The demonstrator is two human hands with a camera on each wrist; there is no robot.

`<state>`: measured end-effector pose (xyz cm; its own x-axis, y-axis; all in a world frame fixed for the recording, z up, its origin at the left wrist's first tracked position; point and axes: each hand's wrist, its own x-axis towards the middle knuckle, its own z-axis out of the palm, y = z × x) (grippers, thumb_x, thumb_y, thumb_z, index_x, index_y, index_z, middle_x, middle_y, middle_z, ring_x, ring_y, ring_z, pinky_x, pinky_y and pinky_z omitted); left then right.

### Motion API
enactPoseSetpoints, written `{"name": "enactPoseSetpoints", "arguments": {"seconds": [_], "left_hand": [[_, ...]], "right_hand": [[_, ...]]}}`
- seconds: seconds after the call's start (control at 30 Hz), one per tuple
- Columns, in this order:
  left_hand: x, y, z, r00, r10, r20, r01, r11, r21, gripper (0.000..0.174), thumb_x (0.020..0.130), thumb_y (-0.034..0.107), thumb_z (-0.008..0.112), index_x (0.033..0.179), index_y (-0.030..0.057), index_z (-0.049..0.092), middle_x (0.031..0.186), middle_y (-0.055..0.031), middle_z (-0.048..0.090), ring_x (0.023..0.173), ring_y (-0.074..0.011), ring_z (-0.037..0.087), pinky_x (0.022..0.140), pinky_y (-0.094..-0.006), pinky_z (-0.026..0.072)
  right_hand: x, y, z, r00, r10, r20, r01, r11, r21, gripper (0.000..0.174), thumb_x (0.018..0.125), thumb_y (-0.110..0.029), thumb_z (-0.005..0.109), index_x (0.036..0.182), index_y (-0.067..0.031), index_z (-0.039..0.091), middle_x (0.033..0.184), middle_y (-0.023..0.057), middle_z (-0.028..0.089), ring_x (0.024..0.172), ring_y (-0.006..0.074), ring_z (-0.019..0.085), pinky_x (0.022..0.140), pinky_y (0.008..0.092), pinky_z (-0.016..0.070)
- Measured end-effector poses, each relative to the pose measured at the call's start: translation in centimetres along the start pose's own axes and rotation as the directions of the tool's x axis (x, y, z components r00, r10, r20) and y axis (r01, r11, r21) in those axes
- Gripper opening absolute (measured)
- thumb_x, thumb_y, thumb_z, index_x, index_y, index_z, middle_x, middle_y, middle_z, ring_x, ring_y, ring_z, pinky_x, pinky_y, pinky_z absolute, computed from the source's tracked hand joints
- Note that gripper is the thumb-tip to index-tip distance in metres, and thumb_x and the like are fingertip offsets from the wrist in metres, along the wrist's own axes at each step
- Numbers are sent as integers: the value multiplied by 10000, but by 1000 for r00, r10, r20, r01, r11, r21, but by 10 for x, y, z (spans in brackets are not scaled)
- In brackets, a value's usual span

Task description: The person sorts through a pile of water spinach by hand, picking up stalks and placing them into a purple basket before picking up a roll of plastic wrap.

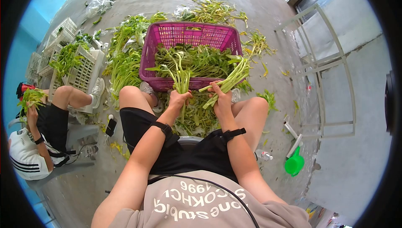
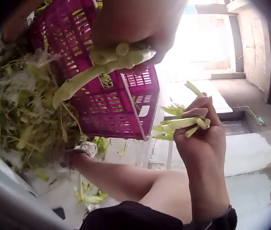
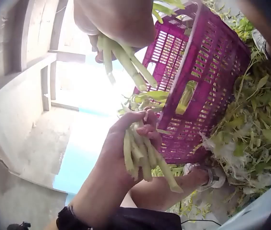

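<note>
My left hand (image 1: 179, 99) grips a bunch of pale green leafy vegetable stalks (image 1: 181, 79), their tops leaning over the near rim of a purple plastic crate (image 1: 167, 86). In the right wrist view several cut stalk ends (image 3: 147, 160) stick out below that hand. My right hand (image 1: 222, 98) holds a second bunch of stalks (image 1: 234, 76), slanting up to the right across the crate's near right corner. Its stalk ends point toward the left bunch. Inside the crate lies a heap of the same greens (image 1: 197, 60).
Loose leaves and trimmings (image 1: 194, 121) cover the floor between my legs. A pile of greens (image 1: 125, 60) lies left of the crate, and yellowed scraps (image 1: 213, 12) behind it. At left, a seated person (image 1: 31, 152) holds greens near white crates (image 1: 79, 69). A green scoop (image 1: 295, 163) lies at right.
</note>
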<state>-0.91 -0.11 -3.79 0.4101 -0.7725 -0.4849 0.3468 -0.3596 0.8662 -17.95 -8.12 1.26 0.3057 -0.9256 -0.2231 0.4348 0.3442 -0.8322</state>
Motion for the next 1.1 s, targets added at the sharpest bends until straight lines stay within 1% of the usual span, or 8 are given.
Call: {"name": "enactPoseSetpoints", "arguments": {"seconds": [0.1,0.17,0.33,0.43,0.63,0.77,0.93,1.1], "left_hand": [[1,3,2,998,-67,10,67,997,25,158,823,92,748,943,1,701,787,-69,681,553,-157,595,515,-304,478],[-1,0,5,993,-117,7,116,993,35,157,829,107,755,936,4,705,769,-69,686,526,-167,605,503,-310,478],[-2,2,5,997,34,69,-27,994,-102,264,863,202,778,1045,35,684,863,-62,684,618,-145,589,529,-314,480],[-5,10,5,996,21,82,-10,992,-125,293,853,211,795,1070,52,681,906,-44,697,656,-136,607,555,-302,481],[-15,20,12,984,75,161,-62,994,-87,303,828,219,817,1051,59,686,886,-33,690,709,-135,637,622,-305,508],[-15,22,10,986,56,156,-45,996,-75,251,845,197,790,1027,53,693,871,-41,685,722,-148,645,630,-320,515],[-10,19,-2,971,14,238,66,943,-326,184,909,246,689,917,73,627,801,-7,617,613,-113,565,573,-283,460],[-5,31,-14,931,129,343,111,793,-599,144,946,224,631,947,94,567,783,-11,558,609,-112,537,621,-269,453]], "right_hand": [[4,-1,-3,999,-28,-33,24,995,-100,129,924,-95,724,998,-35,637,926,78,709,702,127,655,545,253,491],[4,3,-7,994,97,48,-87,980,-178,154,913,-110,741,988,-19,642,913,76,705,639,113,603,523,257,460],[3,12,-2,970,226,88,-169,889,-426,175,885,-161,774,895,-8,690,824,64,713,585,99,561,495,255,435],[-2,15,1,939,303,160,-163,807,-567,211,867,-179,794,929,0,701,810,49,709,591,89,571,490,256,440],[-8,20,6,895,348,279,-84,746,-660,244,875,-198,781,996,3,717,815,45,714,608,85,590,506,259,463],[-6,24,2,886,390,250,-162,767,-621,231,909,-208,745,1004,1,717,836,50,717,615,94,600,506,261,465],[-7,18,9,899,389,203,-234,816,-528,204,933,-186,711,1023,-3,714,871,64,723,630,102,618,501,262,465],[1,30,-5,917,347,195,-107,687,-718,214,929,-204,712,988,2,705,778,75,719,575,119,623,465,273,459]]}}
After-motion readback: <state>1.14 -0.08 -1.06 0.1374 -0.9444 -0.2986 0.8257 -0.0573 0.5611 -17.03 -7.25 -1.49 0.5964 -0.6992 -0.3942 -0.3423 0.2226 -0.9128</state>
